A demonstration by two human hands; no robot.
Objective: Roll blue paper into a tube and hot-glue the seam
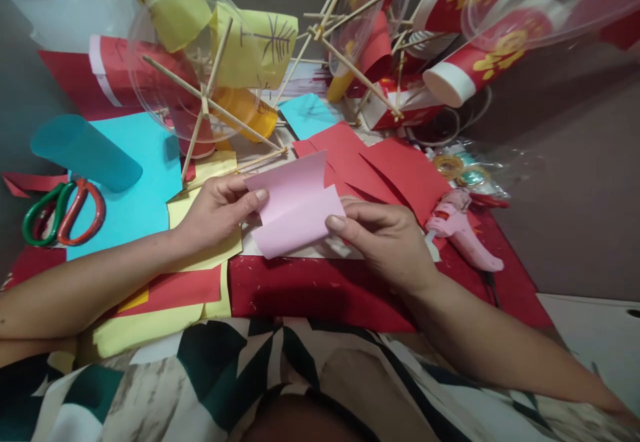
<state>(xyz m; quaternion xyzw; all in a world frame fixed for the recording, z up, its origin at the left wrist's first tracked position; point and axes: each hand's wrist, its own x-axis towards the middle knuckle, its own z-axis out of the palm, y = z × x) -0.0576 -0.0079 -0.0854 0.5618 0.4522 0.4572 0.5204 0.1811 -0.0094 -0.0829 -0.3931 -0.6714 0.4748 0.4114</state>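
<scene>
Pink paper (295, 195) is held between my two hands above the front of the table. Its upper part bends back and its lower part curls toward me; I cannot tell whether it is one sheet or two. My left hand (223, 205) pinches the left side, thumb on top. At the lower right, the thumb and fingers of my right hand (387, 239) grip the edge. Red paper sheets (350, 155) lie just behind the pink paper. Yellow paper (215, 249) is under my left hand, and a pink glue gun (457, 225) lies right of my right hand.
Scissors (63, 212) with green and orange handles lie at the left on blue paper (150, 155), near a blue paper tube (85, 152). Wooden stick frames (205, 99) with paper cylinders and clear discs stand behind. A plastic bag with tape rolls (465, 169) sits at the right.
</scene>
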